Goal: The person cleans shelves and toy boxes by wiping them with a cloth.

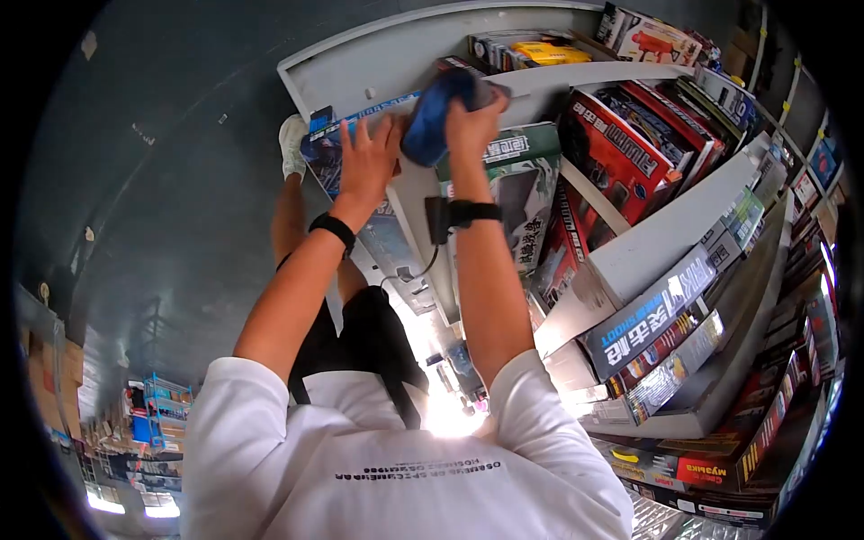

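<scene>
My right hand (475, 126) is wrapped round a dark blue cloth-like item (432, 117), which lies against the white shelf edge (418, 193). Close by on the left, my left hand (367, 166) has its fingers spread over a blue box (324, 148) that stands on the shelf. A green and white box (531, 171) stands just right of my right wrist. Black bands circle both wrists, and a cable hangs from the right one.
Red boxes (616, 148) fill the shelf section to the right. A yellow package (549, 52) lies farther back. Lower right, a shelf holds a long grey box (648, 315). Dark floor (180, 225) stretches along the left, with a shoe (292, 144) beside the shelf.
</scene>
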Action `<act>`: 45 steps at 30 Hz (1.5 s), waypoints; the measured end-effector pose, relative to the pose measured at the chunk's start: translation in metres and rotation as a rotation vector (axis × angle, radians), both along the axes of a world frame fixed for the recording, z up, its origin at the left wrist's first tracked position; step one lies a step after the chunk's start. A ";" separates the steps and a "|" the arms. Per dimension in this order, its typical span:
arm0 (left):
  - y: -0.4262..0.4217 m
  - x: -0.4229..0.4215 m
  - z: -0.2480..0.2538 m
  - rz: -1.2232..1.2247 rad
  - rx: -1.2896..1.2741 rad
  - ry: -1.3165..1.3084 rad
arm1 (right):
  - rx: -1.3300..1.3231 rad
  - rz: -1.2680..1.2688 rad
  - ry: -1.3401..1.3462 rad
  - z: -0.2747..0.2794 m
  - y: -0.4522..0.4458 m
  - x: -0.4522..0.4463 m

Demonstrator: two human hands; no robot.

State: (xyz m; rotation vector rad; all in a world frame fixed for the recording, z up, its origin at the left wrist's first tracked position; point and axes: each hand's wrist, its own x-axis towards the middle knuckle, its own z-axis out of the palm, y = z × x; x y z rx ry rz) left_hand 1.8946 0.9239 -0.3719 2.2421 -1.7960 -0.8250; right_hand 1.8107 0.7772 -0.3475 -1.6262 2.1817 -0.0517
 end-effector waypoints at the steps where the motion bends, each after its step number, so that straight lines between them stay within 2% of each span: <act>1: -0.001 0.000 -0.002 -0.006 0.045 0.040 | -0.001 0.029 -0.036 -0.002 0.006 0.000; 2: -0.001 0.000 -0.001 -0.014 0.092 0.079 | -0.008 0.020 -0.037 -0.001 0.000 -0.004; 4: 0.001 -0.003 -0.002 -0.025 0.026 0.001 | 0.092 0.025 -0.009 -0.003 -0.014 -0.007; 7: -0.003 -0.003 -0.002 -0.021 0.016 -0.004 | 0.109 0.033 0.013 -0.003 -0.019 -0.007; 9: 0.000 -0.002 0.000 -0.016 0.037 0.071 | 0.134 0.022 0.041 -0.005 -0.017 -0.005; 11: 0.004 0.005 -0.007 -0.077 0.018 0.053 | 0.164 0.166 0.074 0.002 -0.014 -0.011; 13: 0.021 -0.004 -0.006 -0.134 -0.006 0.046 | 0.248 0.163 0.102 0.012 0.002 0.002; 16: 0.045 0.018 -0.034 -0.140 -0.333 0.069 | 0.294 0.198 -0.047 0.009 0.042 0.016; 18: 0.070 0.037 -0.038 0.050 -0.227 0.292 | 0.339 0.178 -0.137 -0.002 0.079 0.030; 20: 0.096 0.053 -0.024 0.118 -0.187 0.290 | 0.479 0.101 -0.381 -0.005 0.107 0.037; 21: 0.107 0.058 -0.013 0.136 -0.172 0.292 | 0.553 -0.057 -0.536 0.002 0.118 0.048; 24: 0.084 0.080 0.046 0.126 -0.385 0.614 | 0.487 -0.065 -0.726 0.004 0.154 0.043; 25: 0.079 0.082 0.066 -0.095 -0.390 0.417 | 0.450 -0.026 -0.827 0.002 0.173 0.039; 26: 0.086 0.078 0.072 -0.113 -0.379 0.408 | 0.399 0.028 -0.896 0.001 0.189 0.031; 28: 0.102 0.062 0.070 -0.072 -0.021 0.707 | 0.249 0.169 -0.967 -0.005 0.223 0.004; 30: 0.101 0.045 0.073 -0.112 -0.038 0.678 | 0.067 0.305 -0.929 -0.013 0.247 -0.038; 32: 0.092 0.036 0.069 -0.041 -0.231 0.573 | -0.063 0.391 -0.825 -0.008 0.255 -0.078; 33: 0.079 0.037 0.068 0.035 -0.382 0.544 | 0.097 0.329 -0.740 0.020 0.238 -0.089; 34: 0.064 0.041 0.061 0.116 -0.417 0.578 | 0.270 0.281 -0.645 0.047 0.222 -0.103; 36: 0.032 0.037 0.065 0.219 -0.465 0.618 | 0.233 0.396 -0.587 0.071 0.190 -0.107; 38: 0.000 0.029 0.077 -0.081 -0.459 0.400 | 0.173 0.498 -0.543 0.070 0.167 -0.116; 39: -0.003 0.023 0.068 -0.077 -0.453 0.396 | 0.020 0.529 -0.506 0.066 0.165 -0.119; 40: -0.003 0.014 0.058 -0.267 -0.406 0.220 | -0.127 0.554 -0.474 0.067 0.164 -0.118; 41: 0.002 0.006 0.050 -0.459 -0.352 0.046 | -0.039 0.553 -0.336 0.071 0.160 -0.123; 42: 0.014 -0.005 0.039 -0.460 -0.344 0.044 | -0.033 0.551 -0.342 0.078 0.166 -0.126; 44: 0.032 -0.034 0.017 -0.552 -0.300 -0.105 | -0.104 0.611 0.014 0.093 0.173 -0.135; 45: 0.036 -0.050 0.024 -0.552 -0.301 -0.108 | 0.088 0.611 0.159 0.090 0.182 -0.145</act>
